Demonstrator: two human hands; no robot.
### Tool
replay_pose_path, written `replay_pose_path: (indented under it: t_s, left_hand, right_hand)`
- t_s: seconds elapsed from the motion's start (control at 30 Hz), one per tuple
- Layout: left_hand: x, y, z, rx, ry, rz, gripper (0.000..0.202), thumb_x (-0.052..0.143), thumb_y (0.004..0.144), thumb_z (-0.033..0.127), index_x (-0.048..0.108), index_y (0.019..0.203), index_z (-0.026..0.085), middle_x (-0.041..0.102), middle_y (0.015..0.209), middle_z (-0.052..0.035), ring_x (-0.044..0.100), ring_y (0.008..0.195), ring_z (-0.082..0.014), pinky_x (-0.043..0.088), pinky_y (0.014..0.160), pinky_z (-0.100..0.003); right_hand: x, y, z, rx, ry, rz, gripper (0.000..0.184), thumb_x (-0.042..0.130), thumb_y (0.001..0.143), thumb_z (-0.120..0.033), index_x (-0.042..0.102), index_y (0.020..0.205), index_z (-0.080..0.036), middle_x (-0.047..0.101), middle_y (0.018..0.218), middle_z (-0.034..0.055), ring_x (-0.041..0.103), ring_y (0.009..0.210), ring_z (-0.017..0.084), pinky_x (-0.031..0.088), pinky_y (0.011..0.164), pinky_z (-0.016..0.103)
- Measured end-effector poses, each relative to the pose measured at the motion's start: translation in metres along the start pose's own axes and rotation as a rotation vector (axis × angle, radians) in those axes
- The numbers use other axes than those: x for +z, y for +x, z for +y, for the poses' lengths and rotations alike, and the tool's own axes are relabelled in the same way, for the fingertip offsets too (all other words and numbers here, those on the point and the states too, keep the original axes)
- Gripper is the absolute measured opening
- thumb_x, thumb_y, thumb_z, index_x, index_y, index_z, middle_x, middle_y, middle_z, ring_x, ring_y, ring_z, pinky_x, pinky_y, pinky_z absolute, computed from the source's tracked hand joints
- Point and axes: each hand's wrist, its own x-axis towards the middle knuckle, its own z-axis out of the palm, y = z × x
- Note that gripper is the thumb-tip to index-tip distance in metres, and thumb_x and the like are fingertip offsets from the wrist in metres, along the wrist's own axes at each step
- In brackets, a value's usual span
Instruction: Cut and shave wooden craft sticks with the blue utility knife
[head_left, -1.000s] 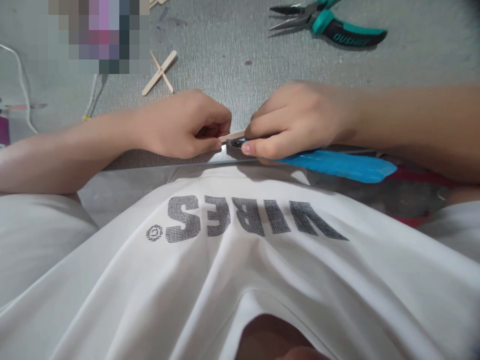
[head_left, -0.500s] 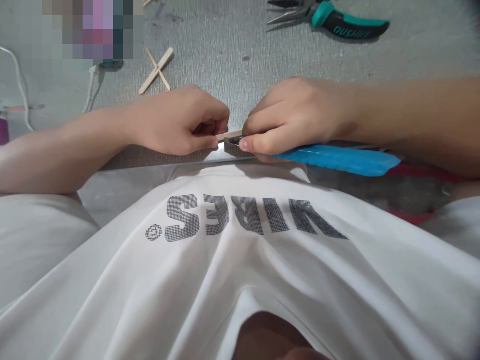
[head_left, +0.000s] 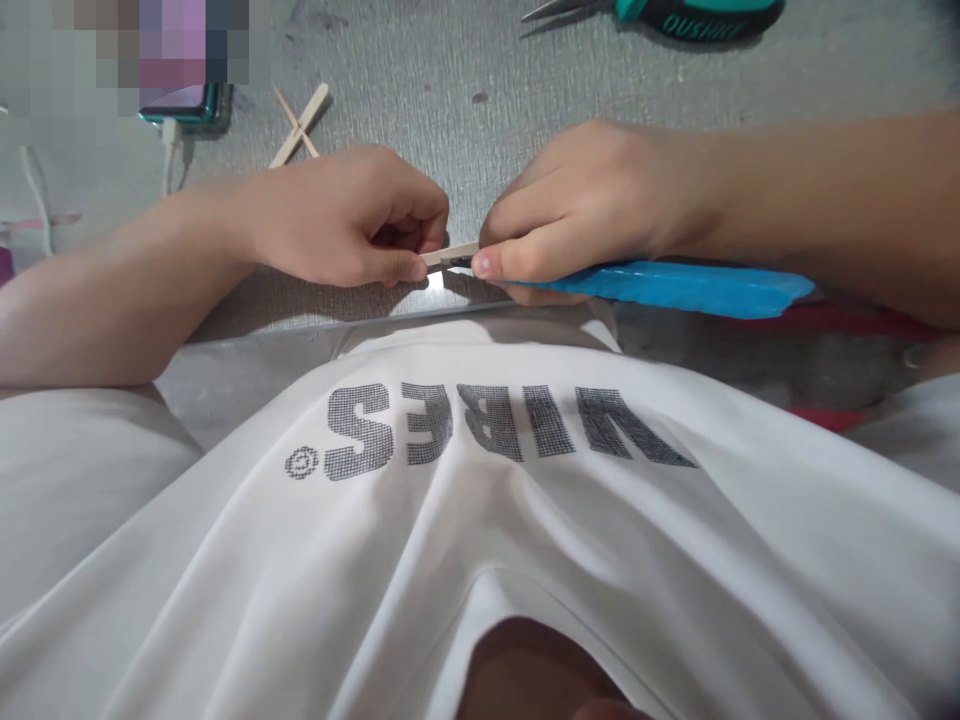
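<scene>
My left hand [head_left: 356, 215] is closed, with its thumb and fingers pinching one end of a flat wooden craft stick [head_left: 453, 252] near the table's front edge. My right hand [head_left: 589, 205] is wrapped around a blue-handled utility knife [head_left: 675, 287], its thumb by the dark tip. That tip lies along the stick between my hands; the exact contact is too small to make out. The stick's far end is hidden by my right fingers. The blue handle sticks out to the right beneath my wrist.
Beyond my left wrist, a craft stick [head_left: 316, 102] and a thin pointed wooden piece [head_left: 285, 106] lie crossed. A phone [head_left: 217, 108] with a white cable [head_left: 169, 165] is at the upper left. Teal-and-black pliers [head_left: 701, 22] lie at the top right of the grey table [head_left: 420, 70].
Both hands, stick and knife sit slightly higher in view. The knife tip has tilted and now lies flatter along the stick. The view has shifted a little, showing less of the pliers.
</scene>
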Motion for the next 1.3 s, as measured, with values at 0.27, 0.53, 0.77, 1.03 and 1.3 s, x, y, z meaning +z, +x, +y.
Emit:
replay_pose_path:
  t_s: [0.27,0.53,0.77,1.03,1.3]
  left_hand:
    - [-0.002,0.001,0.003,-0.05,-0.012,-0.009,0.007,0.069,0.097,0.018,0.07,0.09,0.017,0.062,0.069,0.0086,0.049,0.065,-0.0047,0.039,0.072,-0.027]
    - [-0.002,0.002,-0.005,0.05,-0.041,0.035,0.008,0.07,0.093,0.014,0.071,0.088,0.021,0.062,0.067,0.0087,0.051,0.063,-0.0061,0.039,0.066,-0.026]
    - [-0.001,0.003,-0.008,0.124,-0.056,-0.004,0.006,0.064,0.09,0.031,0.066,0.088,0.026,0.066,0.066,0.0034,0.053,0.065,-0.0127,0.041,0.064,-0.031]
    - [-0.001,0.004,-0.008,0.108,-0.084,-0.003,0.007,0.067,0.089,0.035,0.066,0.088,0.028,0.067,0.066,0.0024,0.055,0.066,-0.0146,0.045,0.067,-0.034]
    - [-0.002,0.006,-0.01,0.121,-0.115,-0.007,0.006,0.071,0.086,0.032,0.068,0.086,0.027,0.069,0.066,0.0006,0.061,0.064,-0.0171,0.045,0.063,-0.034]
  right_hand:
    - [-0.002,-0.002,-0.005,0.021,-0.154,-0.021,0.111,-0.008,0.115,-0.078,0.086,0.113,-0.019,0.079,0.094,0.0027,0.07,0.094,0.012,0.05,0.088,0.035]
    - [-0.005,0.001,-0.011,0.101,-0.028,-0.025,0.115,-0.004,0.107,-0.089,0.084,0.1,-0.016,0.08,0.094,0.0018,0.075,0.099,0.012,0.053,0.083,0.034]
    - [0.0,-0.003,-0.002,0.082,0.02,0.004,0.106,0.006,0.112,-0.087,0.084,0.102,-0.016,0.077,0.089,0.0001,0.075,0.098,0.012,0.052,0.081,0.031]
    - [0.001,-0.002,-0.003,0.271,0.18,-0.049,0.09,0.028,0.116,-0.087,0.075,0.081,-0.019,0.069,0.072,-0.0026,0.069,0.082,0.008,0.051,0.08,0.029]
    - [-0.002,-0.002,-0.009,0.31,0.182,-0.068,0.084,0.03,0.12,-0.081,0.072,0.081,-0.02,0.067,0.073,-0.0003,0.065,0.08,0.01,0.05,0.079,0.028]
